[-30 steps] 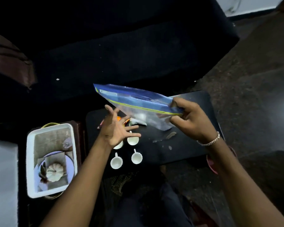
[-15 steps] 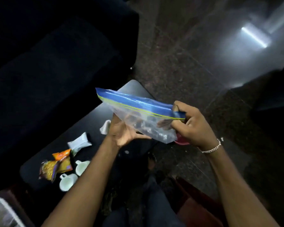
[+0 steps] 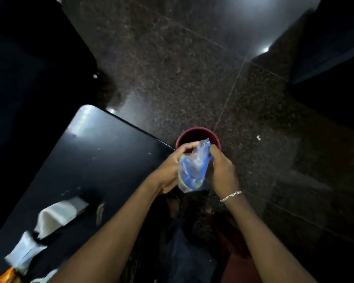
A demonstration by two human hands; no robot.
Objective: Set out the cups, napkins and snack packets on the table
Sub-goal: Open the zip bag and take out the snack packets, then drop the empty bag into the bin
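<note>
Both hands hold a crumpled clear zip bag with a blue strip [image 3: 193, 170] just above a dark red bin [image 3: 198, 134] on the floor. My left hand [image 3: 172, 168] grips the bag's left side, and my right hand [image 3: 223, 170] grips its right side. On the black table [image 3: 102, 160] at the lower left lie a white napkin [image 3: 59, 215] and a pale packet [image 3: 26, 254]. An orange snack packet [image 3: 7, 275] peeks in at the bottom left corner. No cups show in this view.
The bin stands on the dark speckled stone floor [image 3: 182, 68] just past the table's right corner. A dark sofa [image 3: 29, 68] fills the left side. Another dark piece of furniture [image 3: 335, 58] stands at the upper right.
The view has swung right, away from the cups. The zip bag, held stretched out flat before, is now crumpled between both hands over the red bin.
</note>
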